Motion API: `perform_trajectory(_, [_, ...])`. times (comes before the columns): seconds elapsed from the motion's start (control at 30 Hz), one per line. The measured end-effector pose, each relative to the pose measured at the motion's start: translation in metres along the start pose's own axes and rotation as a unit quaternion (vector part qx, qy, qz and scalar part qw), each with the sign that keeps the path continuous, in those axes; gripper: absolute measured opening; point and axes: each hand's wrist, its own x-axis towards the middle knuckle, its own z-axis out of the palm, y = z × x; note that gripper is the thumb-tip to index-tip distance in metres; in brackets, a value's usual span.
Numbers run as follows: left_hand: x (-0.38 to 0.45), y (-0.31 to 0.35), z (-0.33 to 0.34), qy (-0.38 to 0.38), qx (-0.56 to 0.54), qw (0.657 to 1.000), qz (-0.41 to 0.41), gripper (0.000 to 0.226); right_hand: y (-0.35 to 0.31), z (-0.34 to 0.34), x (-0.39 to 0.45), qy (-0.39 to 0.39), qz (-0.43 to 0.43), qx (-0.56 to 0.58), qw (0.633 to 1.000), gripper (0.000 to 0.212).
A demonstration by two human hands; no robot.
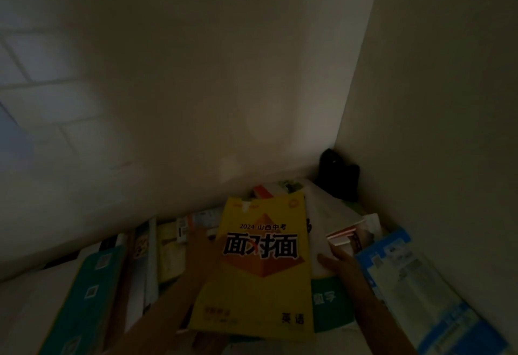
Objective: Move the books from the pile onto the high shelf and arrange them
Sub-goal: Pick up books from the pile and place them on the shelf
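A yellow book (260, 267) with large black characters lies face up on top of other books on the dim high shelf. My left hand (203, 253) is at its left edge, partly under it, and seems to hold it. My right hand (336, 263) rests with straight fingers on a white-and-green book (328, 307) just right of the yellow one. A teal book (89, 295) and several upright books (157, 253) stand at the left. A blue-and-white book (414, 290) leans against the right wall.
The shelf sits in a corner between a back wall (196, 88) and a right side wall (448, 102). A dark object (340, 175) stands in that corner behind more stacked books (280, 186). The light is very low.
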Motion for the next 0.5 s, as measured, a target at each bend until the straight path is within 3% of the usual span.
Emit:
perform_trajectory(0.07, [0.019, -0.039, 0.004, -0.002, 0.002, 0.995, -0.102, 0.078, -0.001, 0.002, 0.001, -0.001, -0.009, -0.004, 1.000, 0.041])
perform_trajectory(0.1, [0.014, -0.037, 0.003, -0.018, 0.011, 0.992, -0.121, 0.064, -0.003, 0.006, 0.001, 0.000, -0.020, -0.014, 1.000, 0.039])
perform_trajectory(0.17, [-0.005, -0.011, 0.004, -0.060, 0.028, 0.990, -0.122, 0.047, -0.004, 0.015, 0.005, 0.016, -0.048, -0.055, 0.997, 0.043])
perform_trajectory(0.23, [-0.011, 0.002, 0.014, -0.077, 0.014, 0.988, -0.135, 0.065, 0.001, 0.024, 0.007, 0.000, -0.055, -0.095, 0.994, 0.057])
perform_trajectory(0.33, [-0.016, 0.007, 0.029, -0.074, -0.012, 0.989, -0.130, 0.082, 0.008, 0.030, 0.005, -0.045, -0.072, -0.124, 0.989, 0.053])
perform_trajectory(0.5, [-0.024, 0.003, 0.014, -0.076, -0.126, 0.980, -0.133, 0.059, 0.020, 0.025, 0.005, -0.077, -0.085, -0.017, 0.993, 0.065])
